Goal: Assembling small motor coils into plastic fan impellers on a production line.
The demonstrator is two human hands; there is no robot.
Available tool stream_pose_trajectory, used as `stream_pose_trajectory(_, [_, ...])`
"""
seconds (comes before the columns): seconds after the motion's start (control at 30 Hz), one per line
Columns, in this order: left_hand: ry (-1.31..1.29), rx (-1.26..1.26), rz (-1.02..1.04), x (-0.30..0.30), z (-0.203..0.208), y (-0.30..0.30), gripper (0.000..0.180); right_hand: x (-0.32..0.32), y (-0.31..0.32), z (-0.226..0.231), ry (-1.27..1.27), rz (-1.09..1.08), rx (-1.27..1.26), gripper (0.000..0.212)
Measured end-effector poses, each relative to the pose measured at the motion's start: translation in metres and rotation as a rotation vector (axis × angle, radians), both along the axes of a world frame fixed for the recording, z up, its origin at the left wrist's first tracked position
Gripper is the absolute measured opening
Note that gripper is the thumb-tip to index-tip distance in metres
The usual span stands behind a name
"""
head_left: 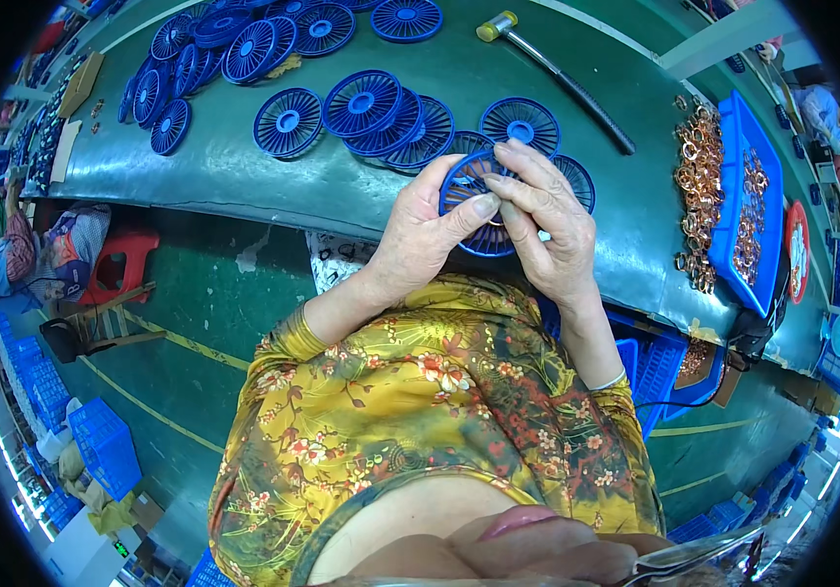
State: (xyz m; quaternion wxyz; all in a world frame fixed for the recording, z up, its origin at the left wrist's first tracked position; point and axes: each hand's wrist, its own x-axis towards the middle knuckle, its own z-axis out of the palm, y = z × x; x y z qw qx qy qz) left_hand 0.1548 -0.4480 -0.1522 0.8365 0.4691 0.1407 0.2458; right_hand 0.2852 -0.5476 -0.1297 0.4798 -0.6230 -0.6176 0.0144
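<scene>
Both hands hold a blue round spoked grille [486,245] in front of my chest, at the near edge of the green table. My left hand [425,225] grips its left side, thumb reaching over the middle. From the right, my right hand [552,220] closes on the grille with its fingers over the upper rim and centre. Whatever lies under the fingertips at the hub is hidden. Just beyond the hands, more blue grilles [520,127] lie flat on the table, some overlapping [362,104].
A mallet [567,86] with a black grip lies at the far right. Copper-coloured rings [697,196] are heaped beside a blue tray [730,210] holding more rings. Many blue grilles [250,52] pile up at the far left. A red stool [124,266] stands on the floor.
</scene>
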Motion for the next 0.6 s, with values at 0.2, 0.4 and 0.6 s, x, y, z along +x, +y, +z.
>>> stream_pose_trajectory(0.2, [-0.028, -0.264, -0.037, 0.001, 0.0, -0.003, 0.033, -0.003, -0.005, 0.003, -0.312, -0.172, -0.081, 0.031])
stream_pose_trajectory(0.4, [-0.012, -0.397, -0.091, 0.0, -0.001, -0.003, 0.031, -0.021, -0.006, -0.004, -0.355, -0.372, -0.103, 0.025])
stream_pose_trajectory(0.6, [-0.052, -0.351, -0.187, -0.012, -0.006, -0.007, 0.029, -0.009, -0.015, 0.012, -0.301, -0.043, -0.168, 0.022])
